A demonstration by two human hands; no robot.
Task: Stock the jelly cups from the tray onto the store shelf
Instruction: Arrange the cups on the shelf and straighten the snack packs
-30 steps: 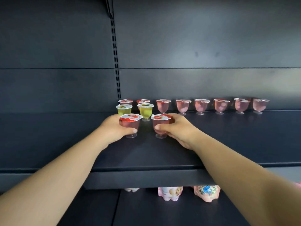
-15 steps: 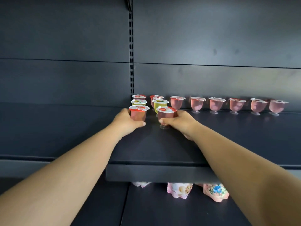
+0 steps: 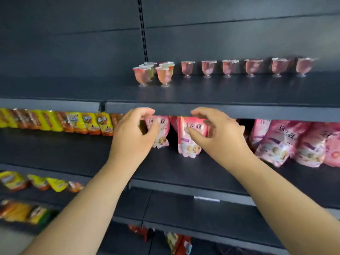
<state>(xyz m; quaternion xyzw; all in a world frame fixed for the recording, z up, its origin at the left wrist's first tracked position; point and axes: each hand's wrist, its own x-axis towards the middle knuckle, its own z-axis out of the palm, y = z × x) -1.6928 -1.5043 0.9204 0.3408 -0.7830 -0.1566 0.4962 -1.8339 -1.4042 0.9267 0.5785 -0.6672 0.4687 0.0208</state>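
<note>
currently both hands hold nothing: the left hand (image 3: 133, 134) and the right hand (image 3: 217, 133) hang in front of the shelf (image 3: 220, 92) lip, below its deck, fingers loosely curled and apart, each thumb parted from its fingers as if shaped round a cup that is no longer there. the jelly cups stand on the shelf: a back row (image 3: 246, 68) runs to the right along the rear panel, and a tight cluster (image 3: 153, 73) of cups sits at its left end, with two front cups (image 3: 152, 77) nearest the edge. the tray is not in view, so how many cups remain to stock cannot be told. risk 1: each cup rests on a narrow stem foot under a wider bowl, so it probably tips easily; a knuckle or wrist brushing a front cup on the next reach can topple it. risk 2: the cluster is packed close, cups touching or nearly so (blur prevents a firm reading); one falling cup can knock its neighbours over in a chain. risk 3: the front cups stand well forward of the back row, so a cup that rolls may reach the edge and drop onto the pink bags (image 3: 187, 137) on the level below. risk 4: the frame is motion-blurred, which suggests the head is turning; reaching while looking away invites a misjudged approach. risk 5: carrying two cups at once, one per hand, leaves no free hand to steady a wobble. precaution: approach from the front, set each foot flat and release only when the cup stands steady.
</note>
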